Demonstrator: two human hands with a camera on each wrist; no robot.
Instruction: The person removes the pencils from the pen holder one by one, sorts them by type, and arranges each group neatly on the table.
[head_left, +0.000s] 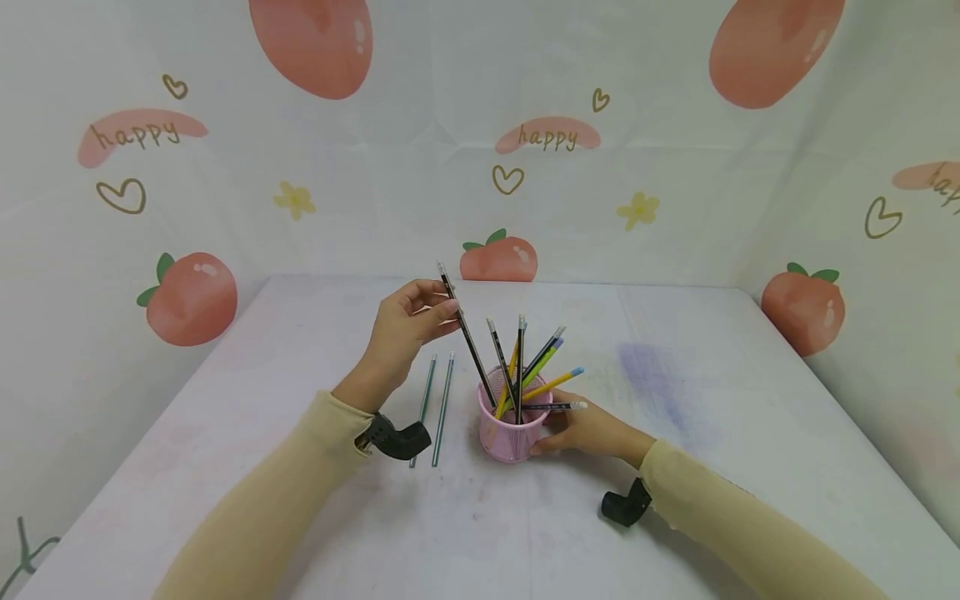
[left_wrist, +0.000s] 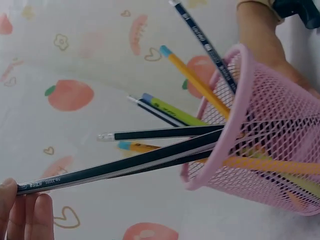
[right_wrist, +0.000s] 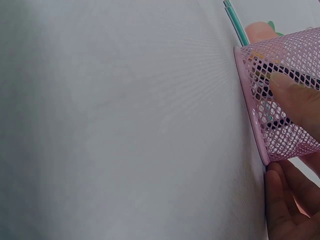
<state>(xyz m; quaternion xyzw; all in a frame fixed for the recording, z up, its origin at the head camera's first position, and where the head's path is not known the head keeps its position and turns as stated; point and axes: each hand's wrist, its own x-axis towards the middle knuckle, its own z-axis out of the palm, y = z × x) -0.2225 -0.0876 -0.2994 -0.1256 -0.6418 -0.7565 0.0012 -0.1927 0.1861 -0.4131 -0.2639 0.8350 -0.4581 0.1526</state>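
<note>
A pink mesh pencil cup (head_left: 504, 442) stands upright on the table with several pencils leaning in it, black, yellow and green ones among them. My left hand (head_left: 408, 325) pinches a black pencil (head_left: 470, 343) near its upper end; the pencil slants down to the left side of the cup, its lower end inside the rim. In the left wrist view the fingertips (left_wrist: 37, 215) hold that pencil's end. My right hand (head_left: 588, 429) grips the cup low on its right side, the thumb (right_wrist: 292, 97) against the mesh in the right wrist view.
Two green pencils (head_left: 443, 408) lie side by side on the white table (head_left: 480, 533), left of the cup and partly behind the left wrist camera (head_left: 401, 437). A white cloth backdrop (head_left: 420, 192) with printed peaches closes off the back and sides.
</note>
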